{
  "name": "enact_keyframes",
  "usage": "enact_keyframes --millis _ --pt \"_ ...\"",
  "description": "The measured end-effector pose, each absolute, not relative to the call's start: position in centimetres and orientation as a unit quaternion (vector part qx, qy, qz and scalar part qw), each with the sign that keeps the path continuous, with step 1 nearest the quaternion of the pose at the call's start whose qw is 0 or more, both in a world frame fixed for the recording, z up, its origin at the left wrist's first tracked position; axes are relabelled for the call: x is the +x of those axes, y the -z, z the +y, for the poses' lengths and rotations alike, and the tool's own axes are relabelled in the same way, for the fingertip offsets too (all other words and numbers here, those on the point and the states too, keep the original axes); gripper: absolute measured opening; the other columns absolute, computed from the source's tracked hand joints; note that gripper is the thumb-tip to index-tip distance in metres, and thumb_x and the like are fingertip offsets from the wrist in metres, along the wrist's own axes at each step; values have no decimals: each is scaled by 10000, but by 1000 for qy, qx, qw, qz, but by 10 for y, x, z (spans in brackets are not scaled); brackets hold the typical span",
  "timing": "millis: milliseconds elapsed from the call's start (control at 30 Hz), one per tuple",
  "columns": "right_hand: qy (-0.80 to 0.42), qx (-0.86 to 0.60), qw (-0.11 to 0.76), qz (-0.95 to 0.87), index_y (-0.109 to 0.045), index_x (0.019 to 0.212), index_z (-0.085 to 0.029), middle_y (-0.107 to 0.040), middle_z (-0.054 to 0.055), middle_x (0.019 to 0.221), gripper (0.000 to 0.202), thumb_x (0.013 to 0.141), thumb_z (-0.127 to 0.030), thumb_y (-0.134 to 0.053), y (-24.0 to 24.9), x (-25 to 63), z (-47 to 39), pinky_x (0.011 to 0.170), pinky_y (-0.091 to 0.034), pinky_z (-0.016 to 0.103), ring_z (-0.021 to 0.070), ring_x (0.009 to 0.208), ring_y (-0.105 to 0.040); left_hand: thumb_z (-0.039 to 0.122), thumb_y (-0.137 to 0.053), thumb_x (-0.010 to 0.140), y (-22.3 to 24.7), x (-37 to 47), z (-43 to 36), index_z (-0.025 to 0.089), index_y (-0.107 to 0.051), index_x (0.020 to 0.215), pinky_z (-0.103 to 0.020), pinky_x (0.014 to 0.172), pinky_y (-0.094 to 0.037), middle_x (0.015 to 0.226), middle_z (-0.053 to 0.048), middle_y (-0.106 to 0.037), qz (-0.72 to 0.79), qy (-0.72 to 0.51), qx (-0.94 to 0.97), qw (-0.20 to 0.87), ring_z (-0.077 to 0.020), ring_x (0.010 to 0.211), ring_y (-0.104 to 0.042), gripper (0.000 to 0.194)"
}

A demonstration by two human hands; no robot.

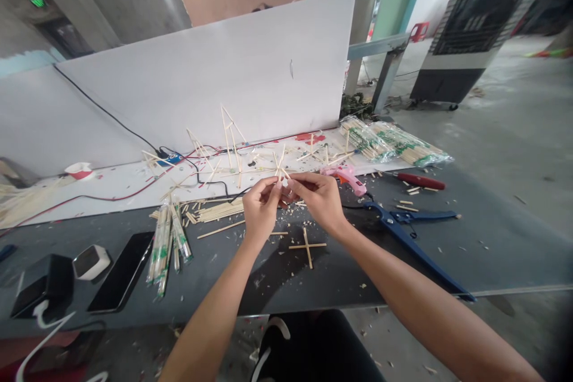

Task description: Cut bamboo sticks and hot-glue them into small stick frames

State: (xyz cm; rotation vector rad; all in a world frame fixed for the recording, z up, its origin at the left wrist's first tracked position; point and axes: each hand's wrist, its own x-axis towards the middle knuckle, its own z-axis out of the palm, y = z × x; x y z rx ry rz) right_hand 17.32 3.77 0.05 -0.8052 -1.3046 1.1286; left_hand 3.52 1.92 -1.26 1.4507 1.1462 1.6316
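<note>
Across the lower half of the frame, from where I stand, stretches a dark table (487, 233), with a white board (215, 83) upright behind it, reaching to the upper centre. At the upper right a cooler (465, 36) stands on the floor. Clear packs (405, 142) lie right of centre, near the foot of the board; below them sprawls a blue tool (405, 240), and a phone (122, 271) lies at the lower left. Slim frames (226, 137) stand by the board, just left of centre. Mid-frame, the left hand (262, 203) and right hand (321, 198) meet almost tip to tip, thumbs pressed to fingers. A pink glue gun (349, 179) rests just beyond the right hand, and a wooden cross (307, 246) lies below the two. Smallest are the thin sticks (280, 161) pinched by both hands at centre, above the table; fingers hide their lower ends.
</note>
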Motion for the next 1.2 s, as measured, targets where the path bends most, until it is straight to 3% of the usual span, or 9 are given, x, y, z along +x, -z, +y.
enact_keyframes --millis 1200 --pt "-484 -324 569 -581 -817 960 -199 -717 35 700 222 813 -306 -690 6 178 44 572 -531 286 125 570 -607 405 -718 858 17 33 23 185 -753 1008 -279 480 -531 701 -28 -714 442 -631 558 309 -142 516 -613 268"
